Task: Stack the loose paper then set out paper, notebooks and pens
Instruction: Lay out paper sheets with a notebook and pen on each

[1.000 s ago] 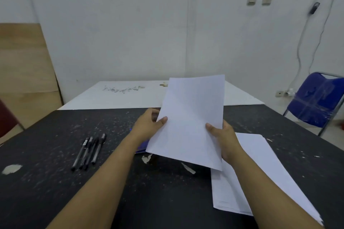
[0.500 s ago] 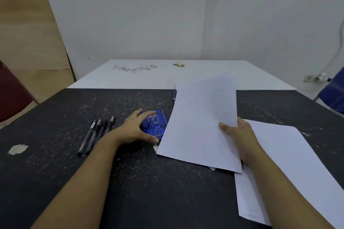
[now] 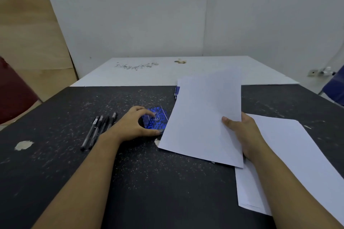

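My right hand (image 3: 242, 132) holds a white sheet of paper (image 3: 202, 117) by its right edge, thumb on top, tilted above the black table (image 3: 149, 182). My left hand (image 3: 135, 126) grips a small blue speckled notebook (image 3: 156, 120) lying on the table, fingers on its far edge and thumb at its near edge. The sheet partly hides the notebook's right side. Another blue spiral notebook (image 3: 176, 91) peeks out behind the sheet. Several black pens (image 3: 98, 130) lie side by side left of my left hand. A stack of white paper (image 3: 290, 158) lies at the right under my right forearm.
A white table (image 3: 149, 72) adjoins the far edge of the black one. A dark red chair (image 3: 13, 93) stands at the left and a blue chair (image 3: 335, 87) at the right edge. Chipped patches (image 3: 23, 144) mark the black surface.
My left hand let go of the sheet and dropped onto the blue notebook, closing round it. The right hand alone keeps the sheet, lowered toward the table. The view tilted down.
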